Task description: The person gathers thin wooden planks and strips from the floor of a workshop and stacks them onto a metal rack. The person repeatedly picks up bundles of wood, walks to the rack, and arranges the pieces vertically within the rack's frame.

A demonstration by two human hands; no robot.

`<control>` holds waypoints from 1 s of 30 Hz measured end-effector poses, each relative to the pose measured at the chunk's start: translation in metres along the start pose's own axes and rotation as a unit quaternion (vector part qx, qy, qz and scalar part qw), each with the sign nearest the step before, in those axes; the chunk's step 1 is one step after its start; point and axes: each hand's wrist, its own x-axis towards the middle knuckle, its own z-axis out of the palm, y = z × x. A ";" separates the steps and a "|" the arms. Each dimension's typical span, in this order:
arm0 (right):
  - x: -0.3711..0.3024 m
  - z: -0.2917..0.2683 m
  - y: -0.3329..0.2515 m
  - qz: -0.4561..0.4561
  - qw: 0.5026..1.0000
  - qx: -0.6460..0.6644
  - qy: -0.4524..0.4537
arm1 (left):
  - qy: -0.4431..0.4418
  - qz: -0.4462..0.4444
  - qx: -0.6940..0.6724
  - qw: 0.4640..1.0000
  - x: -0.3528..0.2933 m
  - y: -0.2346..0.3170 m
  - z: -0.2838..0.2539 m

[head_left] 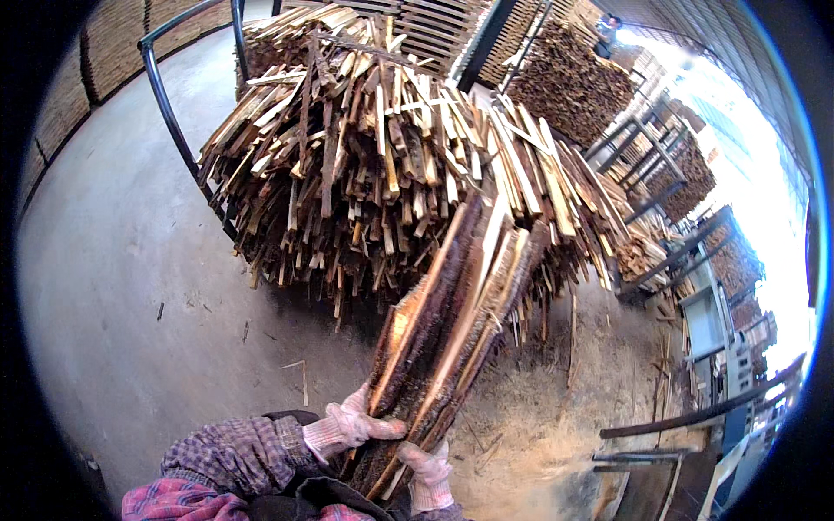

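Both of my hands wear pale knitted gloves and grip a bundle of long wood slabs with dark bark on them. My left hand is closed round the bundle's left edge, its thumb lying across the bark. Close beside it, my right hand is closed on the right edge, nearer my body. The bundle tilts up and away from me, its far end overlapping a big heap of wood strips. From here I cannot tell whether that end rests on the heap.
A bent black metal frame stands left of the heap. More stacked wood rises at the far right, near a person. Metal rails and a grey machine lie to the right. Wood scraps litter the concrete floor.
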 end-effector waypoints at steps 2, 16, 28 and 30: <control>0.011 0.007 -0.002 -0.027 0.992 -0.072 0.096 | 0.006 -0.033 0.037 0.999 0.019 0.008 -0.004; 0.139 0.198 -0.053 -0.146 0.954 -0.254 -0.068 | 0.018 0.080 0.203 0.976 0.041 0.197 -0.099; 0.463 0.592 -0.078 -0.098 0.949 -0.139 -0.267 | -0.041 0.424 0.240 0.872 0.125 0.599 -0.349; 0.503 0.652 -0.070 -0.131 0.944 -0.248 -0.176 | 0.003 0.462 0.244 0.853 0.170 0.630 -0.420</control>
